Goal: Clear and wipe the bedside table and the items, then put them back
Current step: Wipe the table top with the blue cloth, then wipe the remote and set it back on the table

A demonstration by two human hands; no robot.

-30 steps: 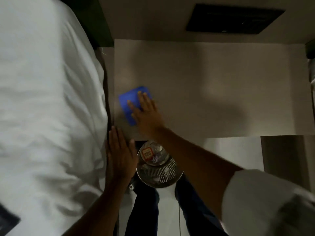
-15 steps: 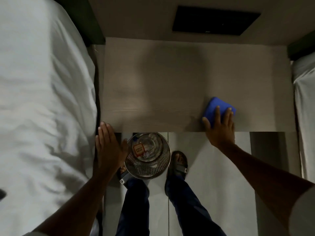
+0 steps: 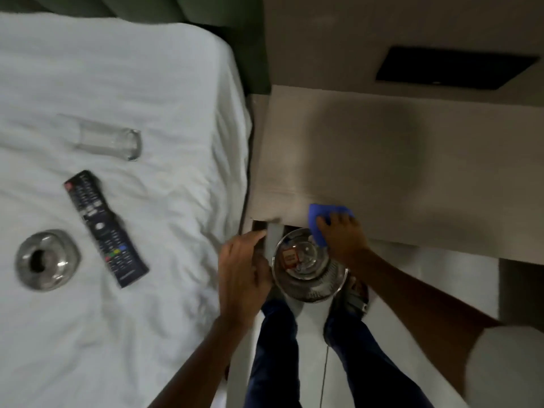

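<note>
The beige bedside table [image 3: 382, 160] fills the upper right, its top bare. My right hand [image 3: 343, 235] presses a blue cloth [image 3: 325, 214] at the table's front edge, just above a metal mesh bin. My left hand [image 3: 243, 270] rests flat on the edge of the bed, fingers apart, beside the bin. On the white sheet lie a clear drinking glass [image 3: 110, 142] on its side, a black remote control [image 3: 104, 228] and a glass ashtray [image 3: 47, 259].
The round metal waste bin [image 3: 309, 267] stands on the floor between my hands, with wrappers and litter inside. My legs in dark trousers and sandals are below it. A dark panel [image 3: 453, 67] sits on the wall behind the table.
My right hand slid the blue cloth from the table's front right back to the left, to the edge over the bin. The view swung left, bringing the bed's items into sight.
</note>
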